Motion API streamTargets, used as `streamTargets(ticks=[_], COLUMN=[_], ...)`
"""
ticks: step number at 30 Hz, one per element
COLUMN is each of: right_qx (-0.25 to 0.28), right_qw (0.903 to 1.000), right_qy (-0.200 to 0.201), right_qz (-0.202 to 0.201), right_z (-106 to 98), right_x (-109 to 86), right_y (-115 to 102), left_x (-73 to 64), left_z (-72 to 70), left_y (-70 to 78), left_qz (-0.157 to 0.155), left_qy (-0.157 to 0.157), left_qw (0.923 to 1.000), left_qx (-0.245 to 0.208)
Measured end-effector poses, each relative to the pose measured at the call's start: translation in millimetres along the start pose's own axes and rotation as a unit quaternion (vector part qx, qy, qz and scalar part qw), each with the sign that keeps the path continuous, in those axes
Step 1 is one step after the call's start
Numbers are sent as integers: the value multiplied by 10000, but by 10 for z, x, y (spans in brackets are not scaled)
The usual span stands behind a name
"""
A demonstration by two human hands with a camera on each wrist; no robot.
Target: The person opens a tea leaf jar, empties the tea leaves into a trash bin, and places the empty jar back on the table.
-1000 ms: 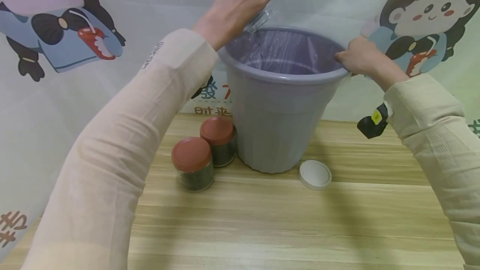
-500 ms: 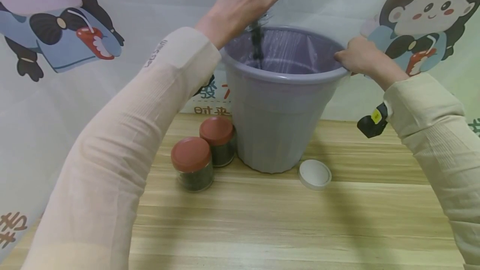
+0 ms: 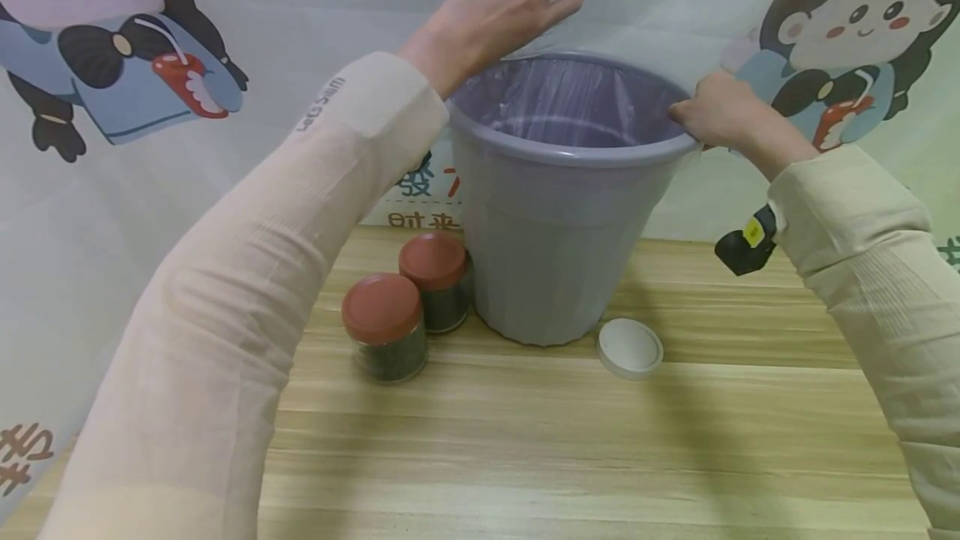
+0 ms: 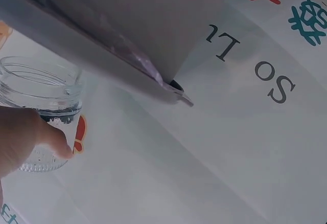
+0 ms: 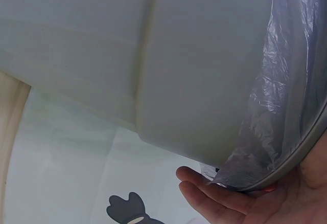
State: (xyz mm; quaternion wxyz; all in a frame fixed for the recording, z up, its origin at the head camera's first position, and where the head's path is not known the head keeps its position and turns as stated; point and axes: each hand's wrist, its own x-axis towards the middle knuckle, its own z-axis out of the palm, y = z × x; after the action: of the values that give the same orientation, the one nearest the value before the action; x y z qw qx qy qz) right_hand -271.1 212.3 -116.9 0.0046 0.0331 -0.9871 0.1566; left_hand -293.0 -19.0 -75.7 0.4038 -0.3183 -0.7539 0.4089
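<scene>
My left hand [image 3: 506, 7] is raised over the far left of a grey-purple trash bin [image 3: 562, 223]. In the left wrist view its fingers grip a clear glass jar [image 4: 43, 88] with a threaded mouth; dark bits show inside. The head view leaves the jar mostly hidden behind the hand. Over at the bin's right rim, my right hand [image 3: 723, 111] holds the edge, with its fingers under the rim in the right wrist view. A clear plastic liner [image 5: 271, 101] lines the bin and folds over the rim.
Two jars with red lids, a front jar [image 3: 384, 327] and a rear jar [image 3: 435, 282], stand left of the bin on the wooden table [image 3: 540, 448]. A round white lid [image 3: 630, 348] lies at its right. Behind hangs a printed cloth [image 3: 315, 15] with cartoon figures.
Half a second ago dark contents poured from the jar into the bin; no stream shows now. My left hand has shifted slightly up and right. The right hand has stayed on the rim.
</scene>
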Motion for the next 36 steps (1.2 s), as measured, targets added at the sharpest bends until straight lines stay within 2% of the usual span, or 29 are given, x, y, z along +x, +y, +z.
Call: streamTargets(ticks=[10,18,26,30,32,36], right_qx=[-35,-110,-19,-12,-28,-15], right_qw=[10000,9999,9999,9999,9999,9999], right_qy=[-7,-105,-123,-104,-88,-81], right_qz=[-1,15,78,109,122,129], right_z=[5,-7,-5,-4,-4,-4], right_x=[-9,-1,-5,-9,-6,-3], right_y=[2,-8,-10,-10,-10,-6], left_x=[-17,-54,-125,-167,-187,-216], left_z=[12,30,58,82,95,112], left_y=[56,69,48,23,13,-9], left_qz=[880,1376,1758,1868,1905,1920], left_qy=[58,269,568,713,733,767], left_qw=[9950,9850,9675,9604,9592,9620], left_qx=[468,1004,1724,1939,1955,1786])
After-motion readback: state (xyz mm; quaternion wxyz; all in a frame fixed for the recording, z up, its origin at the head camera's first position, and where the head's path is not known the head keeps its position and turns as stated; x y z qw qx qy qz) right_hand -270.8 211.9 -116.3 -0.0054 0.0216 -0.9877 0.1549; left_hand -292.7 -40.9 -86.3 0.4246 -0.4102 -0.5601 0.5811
